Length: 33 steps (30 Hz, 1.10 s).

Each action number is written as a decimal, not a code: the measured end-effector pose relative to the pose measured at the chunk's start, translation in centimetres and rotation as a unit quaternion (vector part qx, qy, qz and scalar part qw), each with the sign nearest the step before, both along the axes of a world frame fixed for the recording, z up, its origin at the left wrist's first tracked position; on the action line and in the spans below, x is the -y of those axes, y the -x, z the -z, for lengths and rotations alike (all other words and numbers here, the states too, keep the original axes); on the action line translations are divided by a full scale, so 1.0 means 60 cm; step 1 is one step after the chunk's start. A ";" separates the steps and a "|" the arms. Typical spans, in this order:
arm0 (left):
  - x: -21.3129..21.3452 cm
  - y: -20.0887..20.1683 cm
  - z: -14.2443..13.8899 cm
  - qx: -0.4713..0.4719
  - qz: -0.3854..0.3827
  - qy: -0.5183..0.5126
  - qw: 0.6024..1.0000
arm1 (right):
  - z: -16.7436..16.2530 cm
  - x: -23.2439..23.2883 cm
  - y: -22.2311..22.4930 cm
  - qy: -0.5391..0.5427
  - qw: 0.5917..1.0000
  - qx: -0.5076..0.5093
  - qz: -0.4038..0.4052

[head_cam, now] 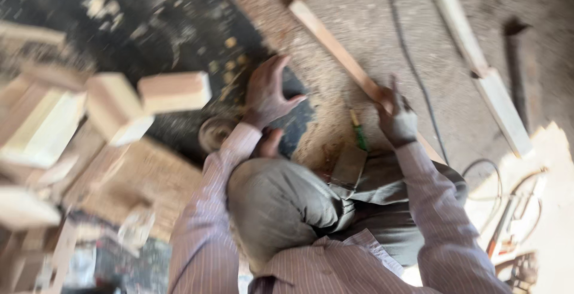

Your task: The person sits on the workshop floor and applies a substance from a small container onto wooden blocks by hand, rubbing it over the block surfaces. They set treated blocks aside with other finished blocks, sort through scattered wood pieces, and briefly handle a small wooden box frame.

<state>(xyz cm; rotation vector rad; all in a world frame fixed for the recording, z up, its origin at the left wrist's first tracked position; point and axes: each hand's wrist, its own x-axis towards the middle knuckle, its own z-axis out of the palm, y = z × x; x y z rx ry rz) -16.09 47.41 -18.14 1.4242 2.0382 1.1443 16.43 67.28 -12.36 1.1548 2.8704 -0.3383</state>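
Fingers of the right hand (396,118) curl onto a long wooden strip (335,48) lying diagonally across the sawdust floor (359,7); blur hides how firmly. Pinning it flat would probably steady it best. Beyond the bent knee (278,204), the left hand (267,94) hovers spread, holding nothing, near wooden blocks (143,100).

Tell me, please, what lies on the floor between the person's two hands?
In the head view, between the left hand and the right hand lies sawdust-covered floor, with a small green-handled tool near the right hand.
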 end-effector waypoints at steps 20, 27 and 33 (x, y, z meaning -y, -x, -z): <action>0.062 0.046 -0.068 0.290 -0.084 -0.037 0.953 | -0.064 0.219 -0.091 0.055 0.994 -0.083 0.047; 0.418 0.007 -0.188 0.088 -0.394 -0.167 0.899 | -0.045 0.192 -0.091 0.057 0.994 -0.097 0.009; 0.757 0.014 -0.284 -0.248 -0.710 0.241 0.613 | -0.048 0.190 -0.080 0.035 0.996 -0.077 0.008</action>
